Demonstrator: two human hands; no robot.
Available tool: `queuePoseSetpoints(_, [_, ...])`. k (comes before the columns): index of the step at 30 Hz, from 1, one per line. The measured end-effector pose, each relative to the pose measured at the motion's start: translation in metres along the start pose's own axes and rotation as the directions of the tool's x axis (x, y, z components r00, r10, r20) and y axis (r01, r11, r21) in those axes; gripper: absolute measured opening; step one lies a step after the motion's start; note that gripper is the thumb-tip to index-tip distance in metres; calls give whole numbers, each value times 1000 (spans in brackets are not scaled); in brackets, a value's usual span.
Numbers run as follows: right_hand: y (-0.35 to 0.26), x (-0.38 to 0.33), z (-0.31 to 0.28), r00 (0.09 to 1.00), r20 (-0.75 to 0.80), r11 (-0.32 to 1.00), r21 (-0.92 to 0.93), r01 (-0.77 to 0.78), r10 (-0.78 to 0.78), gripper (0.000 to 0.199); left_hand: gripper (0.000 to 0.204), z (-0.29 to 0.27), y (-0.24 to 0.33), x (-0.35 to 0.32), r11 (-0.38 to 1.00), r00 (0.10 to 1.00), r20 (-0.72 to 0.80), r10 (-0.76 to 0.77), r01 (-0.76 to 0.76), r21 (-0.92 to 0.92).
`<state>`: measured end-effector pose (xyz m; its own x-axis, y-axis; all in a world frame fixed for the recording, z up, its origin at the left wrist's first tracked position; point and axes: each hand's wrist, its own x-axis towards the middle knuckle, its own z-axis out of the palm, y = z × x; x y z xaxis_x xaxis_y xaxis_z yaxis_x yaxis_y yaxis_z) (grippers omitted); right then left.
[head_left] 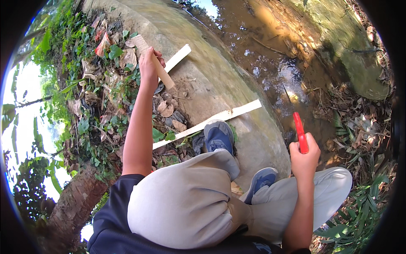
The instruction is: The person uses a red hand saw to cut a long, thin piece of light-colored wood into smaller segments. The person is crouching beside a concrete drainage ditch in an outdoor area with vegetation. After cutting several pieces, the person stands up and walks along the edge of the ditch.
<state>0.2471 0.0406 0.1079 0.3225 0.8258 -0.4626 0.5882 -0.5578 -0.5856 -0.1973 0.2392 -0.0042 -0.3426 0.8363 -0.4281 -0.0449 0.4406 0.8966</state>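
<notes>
My left hand (149, 70) is closed around a short, flat, light-brown wooden board (165, 78), held at a slant above the stone. Just beyond it lies a paler wooden strip (179, 58), partly hidden by the board and my fingers. Off to the right, my right hand (305, 157) grips a red-handled tool (299, 130) with a thin dark blade seen nearly edge-on, so its exact kind is unclear. The blade points away from me, apart from the wood. A long pale wooden strip (211, 120) with a knot lies across the stone in front of my left shoe.
My blue shoes (219, 137) rest on a curved, sloping stone surface (207, 91). Shallow muddy water (245, 46) runs along its right side. Leafy plants and dry leaves (95, 97) cover the left bank. A tree trunk (78, 201) stands at lower left, and more leaf litter lies right.
</notes>
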Motion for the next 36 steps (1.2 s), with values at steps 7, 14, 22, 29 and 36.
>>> queuePoseSetpoints(7, [-1, 3, 1, 1000, 6, 996, 86, 17, -18, 24, 19, 54, -3, -14, 909, 990, -31, 137, -138, -393])
queuePoseSetpoints(14, [10, 3, 8, 1000, -16, 997, 73, 28, -27, 24, 35, 70, -32, -25, 892, 956, -215, 201, -269, -363])
queuePoseSetpoints(22, [9, 8, 7, 998, -34, 996, 72, 52, -49, 21, 35, 76, -44, -22, 885, 921, -291, 260, -347, -309])
queuePoseSetpoints(29, [12, 11, 5, 998, -29, 996, 68, 61, -59, 20, 32, 80, -46, -16, 879, 922, -306, 237, -337, -337])
queuePoseSetpoints(36, [7, 15, 5, 1000, 5, 996, 85, 28, -29, 21, 36, 76, -35, -9, 918, 957, -229, 180, -247, -309])
